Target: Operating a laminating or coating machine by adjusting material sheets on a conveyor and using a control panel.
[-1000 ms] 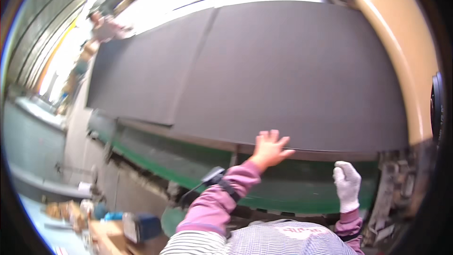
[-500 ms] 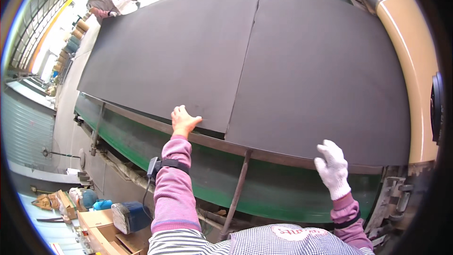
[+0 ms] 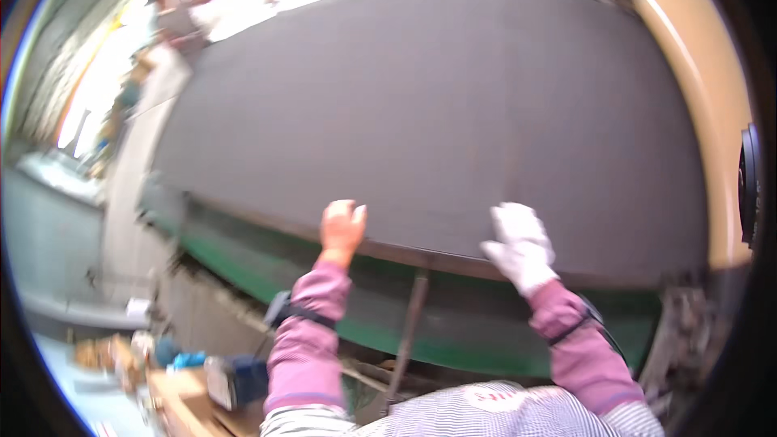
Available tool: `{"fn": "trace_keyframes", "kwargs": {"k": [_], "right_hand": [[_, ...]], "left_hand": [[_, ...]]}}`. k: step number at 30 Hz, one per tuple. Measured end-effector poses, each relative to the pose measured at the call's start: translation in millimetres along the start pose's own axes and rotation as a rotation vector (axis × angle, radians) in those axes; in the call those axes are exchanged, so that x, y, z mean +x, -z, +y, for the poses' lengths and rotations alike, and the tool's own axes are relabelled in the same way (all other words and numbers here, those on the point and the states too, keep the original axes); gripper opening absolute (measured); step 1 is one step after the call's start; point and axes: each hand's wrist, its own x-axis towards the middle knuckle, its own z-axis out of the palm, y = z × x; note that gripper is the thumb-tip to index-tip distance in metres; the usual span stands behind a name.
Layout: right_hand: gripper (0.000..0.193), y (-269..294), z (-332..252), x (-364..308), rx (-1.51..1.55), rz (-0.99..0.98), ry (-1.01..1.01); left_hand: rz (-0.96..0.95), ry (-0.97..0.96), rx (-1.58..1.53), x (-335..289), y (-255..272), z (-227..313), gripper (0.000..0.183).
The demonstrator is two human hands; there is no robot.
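Where the near edge of the dark grey sheet [image 3: 421,113] is seen, lower ctr. of frame, two hands are noted, well apart. The L hand [image 3: 343,228], bare, is placed at the edge, left of ctr., w/ fingers pointed up-frame; owing to blur, it cannot be told whether the edge is gripped or merely touched. The R hand [image 3: 520,244], in a white glove, is held over the edge, right of ctr., thumb spread from fingers; contact w/ the sheet cannot be confirmed. Purple sleeves [image 3: 303,372] are worn on both arms; a small device [image 3: 279,307] is strapped on the L forearm, a dark band [image 3: 571,329] on the R. A patterned garment [image 3: 453,413] is seen at bottom ctr.

The sheet is laid flat across the ctr. of frame, most of the width being taken up. Below the near edge, a green surface [image 3: 486,344] is exposed, a slanted metal post [image 3: 410,320] being seen btwn. the hands. At right, the sheet is bordered by a tan curved cover [image 3: 700,105]. Blurred metal parts [image 3: 682,332] are noted lower right.

Upper left, a co-worker [image 3: 176,24] is seen by the far corner of the sheet, blurred; hand details cannot be made out. Lower left, a cardboard box [image 3: 180,395] and a blue container [image 3: 249,379] are recorded, the two side by side.
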Motion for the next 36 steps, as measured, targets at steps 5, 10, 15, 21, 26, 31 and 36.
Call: {"fn": "trace_keyframes", "kwargs": {"k": [5,10,15,21,26,31,36], "right_hand": [[0.065,2.7,79.5,-41.8,-0.073,-0.011,-0.144],[0.066,37.0,127.8,-56.6,-0.169,-0.094,-0.222],[0.038,33.7,122.4,-30.4,-0.290,-0.027,-0.357],[0.027,66.7,181.2,-83.5,-0.250,-0.001,-0.759],[0.025,90.0,210.7,-94.3,-0.271,0.089,-0.901],[0.026,94.7,200.3,-128.0,-0.388,0.413,-0.713],[0.026,89.2,146.8,-190.0,-0.336,0.652,-0.481]], "left_hand": [[0.168,0.105,0.295,16.5,7.0,-85.4,0.037],[-0.188,-0.069,0.094,28.0,1.7,-23.9,0.033],[-0.269,-0.127,-0.003,-2.9,18.7,-40.6,0.032],[-0.324,-0.167,-0.054,39.1,2.8,-49.1,0.028],[-0.467,-0.244,-0.008,33.8,23.3,-23.1,0.033],[-0.465,-0.656,0.100,24.9,12.6,69.7,0.033],[-0.512,-0.487,0.032,-10.4,-11.2,147.6,0.040]]}}
